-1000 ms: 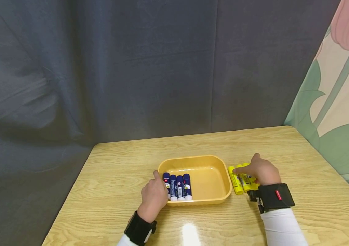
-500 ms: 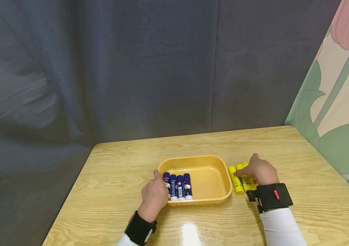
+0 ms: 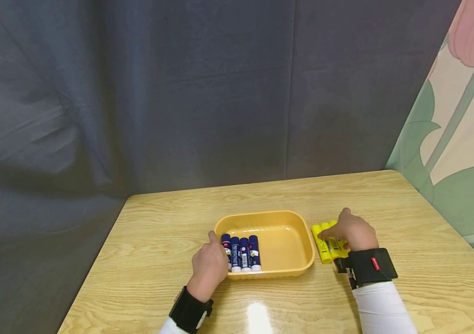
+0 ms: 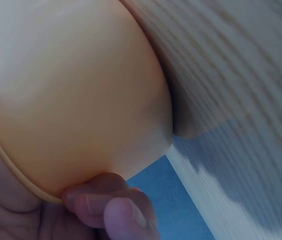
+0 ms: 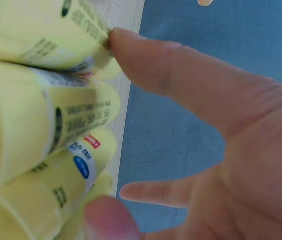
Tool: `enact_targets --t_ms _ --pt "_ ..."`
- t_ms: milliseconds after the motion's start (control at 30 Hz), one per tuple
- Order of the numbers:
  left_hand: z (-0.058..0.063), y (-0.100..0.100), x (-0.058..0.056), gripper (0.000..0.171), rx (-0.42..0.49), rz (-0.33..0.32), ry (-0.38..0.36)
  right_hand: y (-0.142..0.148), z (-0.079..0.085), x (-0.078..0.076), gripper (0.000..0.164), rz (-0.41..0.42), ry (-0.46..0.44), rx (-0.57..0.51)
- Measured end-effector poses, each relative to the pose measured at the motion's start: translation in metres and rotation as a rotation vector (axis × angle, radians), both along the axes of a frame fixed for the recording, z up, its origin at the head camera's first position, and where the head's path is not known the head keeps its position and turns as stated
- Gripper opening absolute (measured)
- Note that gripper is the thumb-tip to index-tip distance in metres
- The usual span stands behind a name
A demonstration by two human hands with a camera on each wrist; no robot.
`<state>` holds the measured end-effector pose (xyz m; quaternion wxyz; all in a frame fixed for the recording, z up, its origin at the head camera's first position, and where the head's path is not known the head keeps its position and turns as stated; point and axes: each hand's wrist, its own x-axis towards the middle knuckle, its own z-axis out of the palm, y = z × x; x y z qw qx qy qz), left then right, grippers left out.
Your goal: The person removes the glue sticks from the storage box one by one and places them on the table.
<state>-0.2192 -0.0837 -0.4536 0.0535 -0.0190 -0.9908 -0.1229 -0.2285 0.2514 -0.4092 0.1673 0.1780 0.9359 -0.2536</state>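
Observation:
A yellow plastic tray point(image 3: 280, 273) sits mid-table with several blue-and-white glue sticks point(image 3: 244, 254) lined up along its left side. My left hand point(image 3: 210, 262) grips the tray's left end; in the left wrist view, curled fingers point(image 4: 126, 212) lie against the outside wall below the rim. Right of the tray lies a row of several yellow glue sticks point(image 3: 322, 246), partly covered by my right hand point(image 3: 355, 232). The right wrist view shows the thumb point(image 5: 146, 62) against the outermost yellow stick and a fingertip point(image 5: 108, 220) at the row's opposite side, pinching across it.
Both things rest on a wood-grain table point(image 3: 170, 218). A dark grey curtain point(image 3: 211, 93) hangs behind and to the left. On the right stands a panel with a tulip print point(image 3: 466, 153), close to the table's edge.
The leftmost yellow glue stick has shifted slightly right, closer against the others. My right hand has moved a little to the left. The left hand and tray look unchanged.

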Motion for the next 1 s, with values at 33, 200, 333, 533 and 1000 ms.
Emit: enact_targets --t_ms 33,200,333,533,1000 --pt "0.0001 0.0001 0.0000 0.047 -0.001 0.001 -0.003 0.0001 -0.0002 -0.0001 0.112 -0.001 0.000 -0.001" --pt "0.0008 0.0007 -0.0008 0.047 -0.007 0.005 -0.016 0.0008 -0.0006 -0.0008 0.114 -0.011 0.000 -0.001" --pt "0.0008 0.0011 -0.0012 0.048 -0.010 0.009 -0.025 0.0012 -0.0008 -0.0010 0.111 -0.007 0.006 -0.005" --pt "0.0009 0.0012 -0.0008 0.049 -0.003 0.010 -0.028 0.0013 -0.0002 -0.0005 0.107 -0.011 0.013 -0.014" --pt "0.0013 0.0005 -0.0007 0.051 -0.021 0.014 -0.037 0.0056 0.0032 0.0039 0.080 -0.067 0.015 -0.079"
